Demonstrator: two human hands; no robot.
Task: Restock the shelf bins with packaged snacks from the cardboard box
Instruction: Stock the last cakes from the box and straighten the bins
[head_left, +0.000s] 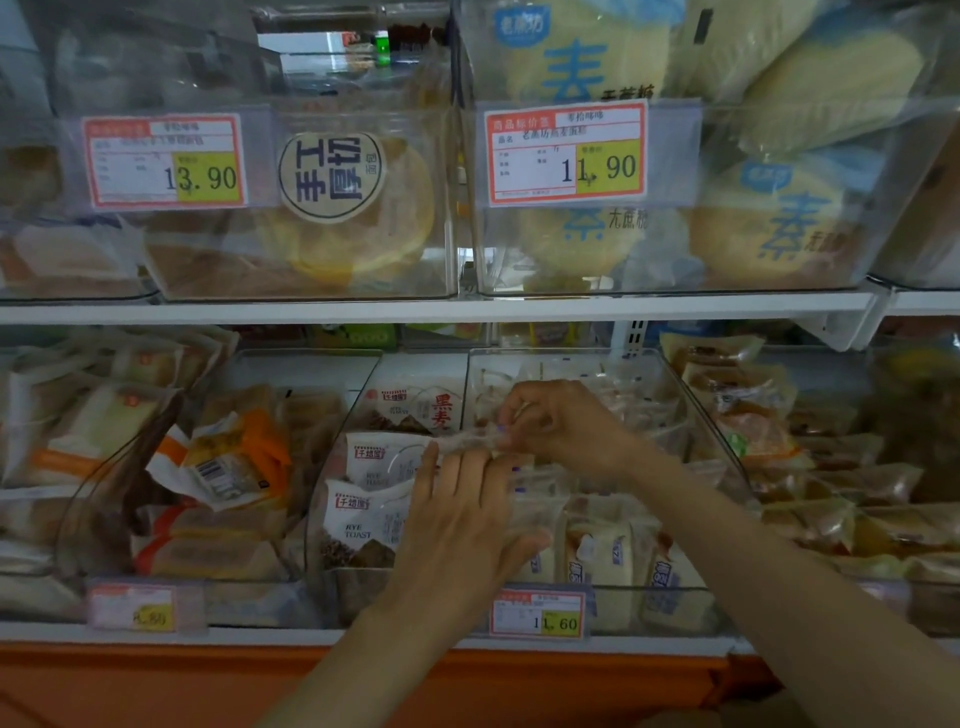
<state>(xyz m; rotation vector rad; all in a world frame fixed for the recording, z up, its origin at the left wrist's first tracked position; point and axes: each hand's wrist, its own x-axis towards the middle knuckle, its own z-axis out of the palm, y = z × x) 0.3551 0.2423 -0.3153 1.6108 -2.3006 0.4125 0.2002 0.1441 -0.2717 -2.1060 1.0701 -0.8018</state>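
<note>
Two hands work over the lower shelf (363, 635). The right hand (563, 423) pinches the crinkled top edge of a clear packet (467, 441) with curled fingers. The left hand (462, 514) lies flat on the packet, fingers straight and thumb spread. The packet sits where two clear bins meet. One is the rye toast bin (317, 499), with three white rye toast packets (363, 519) showing. The other is the right bin (691, 410), filled with clear-wrapped snacks too jumbled to count. Four price tags (566, 153) are visible, two per shelf, and the lower-left one is blurred past reading. On the upper shelf (415, 312) two clear bins show whole, and others are cut off at both edges. The clear packet probably holds bread, though glare hides its contents.
</note>
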